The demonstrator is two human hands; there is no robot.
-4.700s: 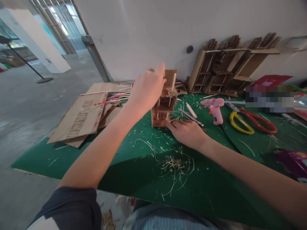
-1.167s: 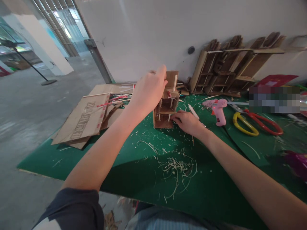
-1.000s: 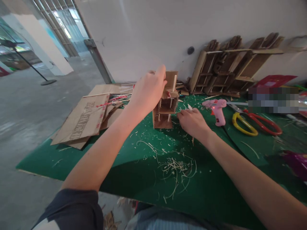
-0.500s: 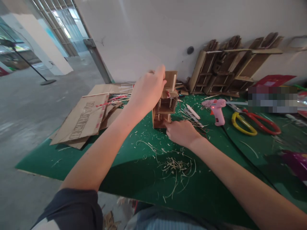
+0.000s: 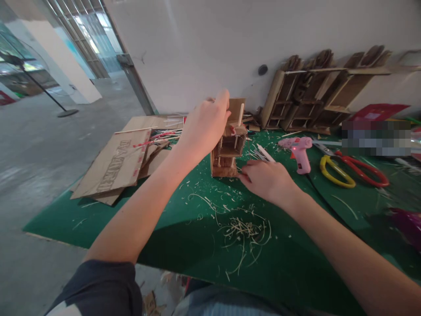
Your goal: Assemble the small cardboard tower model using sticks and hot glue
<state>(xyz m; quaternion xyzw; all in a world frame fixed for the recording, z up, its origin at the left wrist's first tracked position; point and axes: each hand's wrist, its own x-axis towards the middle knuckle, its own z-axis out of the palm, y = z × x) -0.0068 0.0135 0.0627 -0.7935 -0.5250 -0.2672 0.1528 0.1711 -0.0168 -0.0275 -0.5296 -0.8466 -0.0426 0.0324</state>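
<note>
A small upright cardboard model with stacked open compartments and thin white sticks stands on the green tabletop. My left hand is closed around its upper left part, and the fingertips are partly hidden behind it. Beside the model's lower right corner is my right hand, fingers curled in; whether they pinch anything is hidden. Just behind this hand lie a white stick and several thin strips.
A pink glue gun and scissors with red and yellow handles lie at right. Flat cardboard sheets rest at left. Cardboard structures lean on the wall. Curly shavings lie in front on the green tabletop.
My right hand has drawn back to the right, its fingers off the model's bottom compartment. My left hand keeps its hold on the model's top. The view has shifted slightly.
</note>
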